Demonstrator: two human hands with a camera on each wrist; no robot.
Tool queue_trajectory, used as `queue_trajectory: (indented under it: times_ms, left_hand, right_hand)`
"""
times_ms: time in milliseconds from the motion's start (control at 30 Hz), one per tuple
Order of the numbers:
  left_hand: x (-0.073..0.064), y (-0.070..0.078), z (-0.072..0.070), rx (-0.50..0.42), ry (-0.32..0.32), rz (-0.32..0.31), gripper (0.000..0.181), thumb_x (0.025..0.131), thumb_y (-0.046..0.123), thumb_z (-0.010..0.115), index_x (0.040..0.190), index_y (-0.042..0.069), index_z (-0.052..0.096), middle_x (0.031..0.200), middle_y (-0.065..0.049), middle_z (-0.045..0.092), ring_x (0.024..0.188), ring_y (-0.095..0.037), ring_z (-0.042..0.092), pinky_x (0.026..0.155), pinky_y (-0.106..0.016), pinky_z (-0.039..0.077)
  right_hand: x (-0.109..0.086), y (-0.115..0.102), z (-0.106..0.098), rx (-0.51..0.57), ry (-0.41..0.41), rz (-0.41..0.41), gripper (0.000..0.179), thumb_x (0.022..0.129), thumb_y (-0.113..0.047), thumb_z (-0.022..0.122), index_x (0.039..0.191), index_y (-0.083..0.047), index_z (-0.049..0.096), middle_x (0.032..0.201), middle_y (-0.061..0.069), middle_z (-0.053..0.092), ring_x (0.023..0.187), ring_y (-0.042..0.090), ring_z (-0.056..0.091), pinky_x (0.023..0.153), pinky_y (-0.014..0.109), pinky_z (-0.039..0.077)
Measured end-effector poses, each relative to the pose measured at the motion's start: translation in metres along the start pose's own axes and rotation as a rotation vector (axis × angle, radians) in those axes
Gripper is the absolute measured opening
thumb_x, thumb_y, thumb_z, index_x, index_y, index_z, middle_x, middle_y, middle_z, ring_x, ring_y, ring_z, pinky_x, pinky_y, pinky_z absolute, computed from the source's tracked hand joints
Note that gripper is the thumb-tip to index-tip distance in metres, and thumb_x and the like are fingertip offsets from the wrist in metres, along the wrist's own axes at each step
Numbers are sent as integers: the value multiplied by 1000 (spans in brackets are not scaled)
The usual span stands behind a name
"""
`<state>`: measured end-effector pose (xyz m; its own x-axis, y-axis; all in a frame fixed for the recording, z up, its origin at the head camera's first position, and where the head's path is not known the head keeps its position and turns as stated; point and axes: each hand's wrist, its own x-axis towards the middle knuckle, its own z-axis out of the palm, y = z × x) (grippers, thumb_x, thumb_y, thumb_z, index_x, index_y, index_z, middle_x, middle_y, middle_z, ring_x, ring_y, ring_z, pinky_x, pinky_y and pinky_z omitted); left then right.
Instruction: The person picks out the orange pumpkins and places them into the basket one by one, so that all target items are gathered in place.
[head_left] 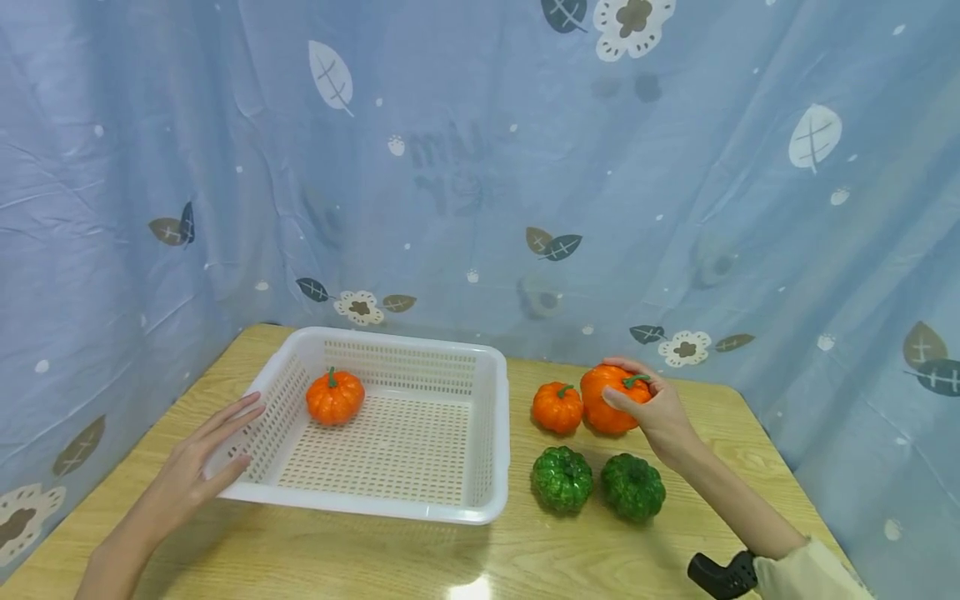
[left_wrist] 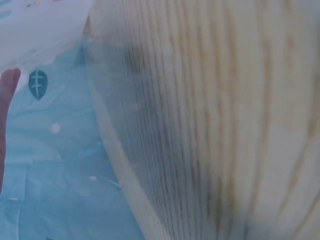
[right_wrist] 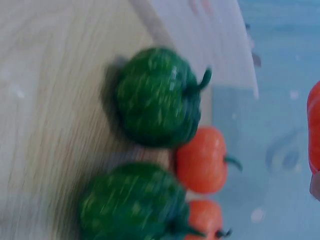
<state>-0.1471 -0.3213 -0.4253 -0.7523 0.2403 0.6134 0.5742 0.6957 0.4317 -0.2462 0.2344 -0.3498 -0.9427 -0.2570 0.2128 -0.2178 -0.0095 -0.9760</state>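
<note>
My right hand [head_left: 660, 412] holds an orange toy pumpkin [head_left: 606, 383] with a green stem, thumb on the near side. In the right wrist view that pumpkin [right_wrist: 315, 127] shows only at the right edge. Another orange pumpkin [right_wrist: 202, 160] sits on the table, mostly hidden behind the held one in the head view. Beside it lies a smaller-looking orange pumpkin [head_left: 557, 408]. Two green pumpkins [head_left: 562, 480] stand nearer the front. At the left, my left hand [head_left: 191, 462] rests with extended fingers against the side of a white plastic basket [head_left: 375, 510]. One orange pumpkin [head_left: 334, 397] lies inside it.
The wooden table [head_left: 337, 554] carries the basket on the left and the loose pumpkins on the right. A blue patterned curtain [head_left: 450, 167] hangs behind and along both sides. A black wrist device [head_left: 722, 575] sits near the right sleeve.
</note>
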Motion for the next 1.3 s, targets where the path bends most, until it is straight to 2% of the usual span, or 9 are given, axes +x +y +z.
queue_trajectory:
  times_ms: [200,400,533,700,800,1000,1100,1300]
  left_hand:
    - [-2,-1,0,-2,11,-6,56,77,-6,65,131,-5,53,144,-22,42,138,0,26,106,-10,14]
    - [-3,0,-1,-3,9,-9,57,77,-7,65,132,-5,52,145,-22,41,138,0,25,106,-10,14]
    - [-2,0,0,0,3,-11,57,77,-6,65,133,-4,52,145,-23,40,138,0,25,106,-10,14]
    - [0,-1,1,-6,-6,-18,58,78,-5,65,134,-4,51,144,-24,40,138,0,25,105,-10,14]
    - [1,-1,0,-7,-3,-19,57,77,-6,66,133,-4,52,144,-23,41,138,0,25,104,-9,15]
    - [0,-3,1,-27,25,11,59,75,-5,68,133,-1,54,147,-11,42,137,-1,28,105,-10,16]
    - [-1,-4,2,-36,24,9,60,75,-5,68,133,1,54,148,-6,41,137,-1,28,105,-9,16]
    - [-1,-1,1,-18,18,-28,59,76,-3,68,133,2,55,148,-8,41,135,3,27,104,-8,16]
  right_hand:
    - [5,-12,28,-34,-69,14,37,90,-3,62,123,-22,62,126,-2,53,100,15,61,77,30,55]
    - [11,-23,59,-60,-113,59,37,87,-8,68,120,-25,64,134,9,47,104,23,58,78,36,55]
    - [14,-26,76,-52,-165,65,40,86,-9,71,124,-17,61,135,12,47,105,27,57,80,40,55]
    - [17,-28,96,-22,-222,57,46,85,-9,72,128,-9,57,128,11,53,101,28,60,77,44,55]
    - [20,-27,108,-20,-247,36,45,83,-9,72,126,-6,58,129,8,52,101,28,60,77,43,56]
    - [23,-23,131,-18,-281,27,48,82,-10,73,125,0,57,132,9,50,100,28,59,76,41,56]
    - [23,-22,140,-2,-286,30,48,81,-9,74,125,-1,58,132,9,50,99,27,59,76,40,56]
    - [27,-23,159,8,-316,15,44,82,-12,74,124,-5,61,129,7,53,99,26,59,77,39,55]
